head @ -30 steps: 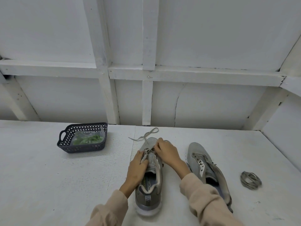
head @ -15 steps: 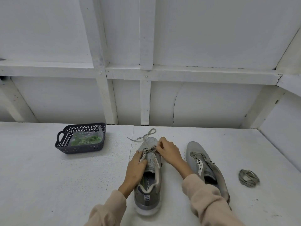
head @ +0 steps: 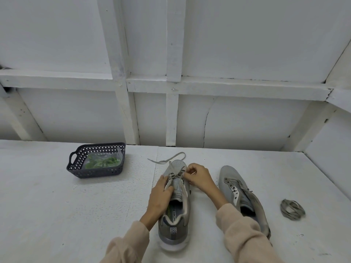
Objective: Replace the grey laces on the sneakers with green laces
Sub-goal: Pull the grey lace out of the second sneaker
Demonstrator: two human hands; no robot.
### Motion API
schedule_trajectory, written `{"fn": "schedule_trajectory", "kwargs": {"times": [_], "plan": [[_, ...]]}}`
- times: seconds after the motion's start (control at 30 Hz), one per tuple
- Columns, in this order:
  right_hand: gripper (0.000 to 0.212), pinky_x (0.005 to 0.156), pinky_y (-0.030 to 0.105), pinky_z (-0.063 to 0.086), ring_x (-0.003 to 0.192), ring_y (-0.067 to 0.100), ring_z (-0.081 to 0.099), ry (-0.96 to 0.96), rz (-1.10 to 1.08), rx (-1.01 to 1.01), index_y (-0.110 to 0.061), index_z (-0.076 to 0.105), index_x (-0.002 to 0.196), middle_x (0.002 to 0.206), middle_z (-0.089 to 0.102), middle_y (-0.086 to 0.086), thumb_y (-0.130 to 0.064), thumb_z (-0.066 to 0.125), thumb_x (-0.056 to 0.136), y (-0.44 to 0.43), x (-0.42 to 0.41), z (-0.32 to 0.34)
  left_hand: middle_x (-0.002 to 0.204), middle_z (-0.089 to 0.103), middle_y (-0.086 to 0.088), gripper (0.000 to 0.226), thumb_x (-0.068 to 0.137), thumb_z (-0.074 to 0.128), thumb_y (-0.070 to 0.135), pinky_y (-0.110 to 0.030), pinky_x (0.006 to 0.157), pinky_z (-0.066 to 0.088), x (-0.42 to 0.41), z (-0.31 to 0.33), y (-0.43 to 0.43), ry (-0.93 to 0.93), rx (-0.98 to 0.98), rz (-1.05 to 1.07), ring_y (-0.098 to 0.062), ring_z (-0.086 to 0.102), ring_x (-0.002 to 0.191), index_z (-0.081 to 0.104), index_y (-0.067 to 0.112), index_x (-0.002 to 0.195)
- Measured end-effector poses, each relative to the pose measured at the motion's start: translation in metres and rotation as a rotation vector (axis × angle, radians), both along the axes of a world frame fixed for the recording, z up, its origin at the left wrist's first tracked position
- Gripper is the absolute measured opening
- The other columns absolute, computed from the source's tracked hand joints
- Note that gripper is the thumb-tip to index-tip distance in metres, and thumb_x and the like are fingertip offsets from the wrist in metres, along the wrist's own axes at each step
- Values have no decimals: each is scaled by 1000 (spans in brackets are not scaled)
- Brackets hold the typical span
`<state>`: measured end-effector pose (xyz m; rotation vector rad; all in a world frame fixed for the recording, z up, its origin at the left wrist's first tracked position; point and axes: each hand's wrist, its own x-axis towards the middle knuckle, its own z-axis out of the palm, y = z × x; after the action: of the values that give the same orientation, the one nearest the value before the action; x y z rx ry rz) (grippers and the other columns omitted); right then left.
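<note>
left hand [head: 161,194]: laced sneaker [head: 173,232] gripped at its left eyelet edge.
right hand [head: 200,178]: grey lace [head: 167,159] pinched near the toe eyelets.
laced sneaker: set on the tabletop [head: 57,205], toe pointed away.
second sneaker [head: 228,174]: laid just to its right.
green laces [head: 103,161]: bagged in a dark basket [head: 98,172], well left.
coiled lace [head: 292,208]: laid far right.
</note>
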<state>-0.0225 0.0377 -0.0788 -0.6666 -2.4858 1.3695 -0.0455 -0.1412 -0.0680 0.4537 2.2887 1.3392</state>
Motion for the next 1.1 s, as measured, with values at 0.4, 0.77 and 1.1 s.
{"fn": "schedule_trajectory", "kwargs": {"times": [0.4, 0.77, 1.1], "plan": [[31, 63, 35, 48, 67, 19, 56, -45, -5, -26, -20, 58, 61, 81, 64, 4, -36, 81, 74, 0, -1, -5, 158, 31, -2, 73, 77, 41, 42, -38, 117, 26, -1, -1, 0, -6, -1, 4, -21, 32, 142, 40, 21, 147], [31, 52, 29, 42, 49, 19, 52, -21, -95, -121, -18, 56, 57, 61, 60, 4, -20, 79, 79, 0, 0, 2, 159, 26, -2, 60, 91, 48, 33, -34, 119, 22, 0, 1, -1, -16, -1, -6, -20, 27, 145, 38, 18, 148], [21, 48, 24, 38, 41, 10, 48, 63, -153, -216, -9, 61, 67, 55, 57, 2, -14, 75, 81, -4, 3, 2, 159, 26, -2, 72, 80, 44, 41, -35, 118, 23, 1, 3, -1, -17, -6, -8, -21, 27, 145, 37, 17, 148]]}}
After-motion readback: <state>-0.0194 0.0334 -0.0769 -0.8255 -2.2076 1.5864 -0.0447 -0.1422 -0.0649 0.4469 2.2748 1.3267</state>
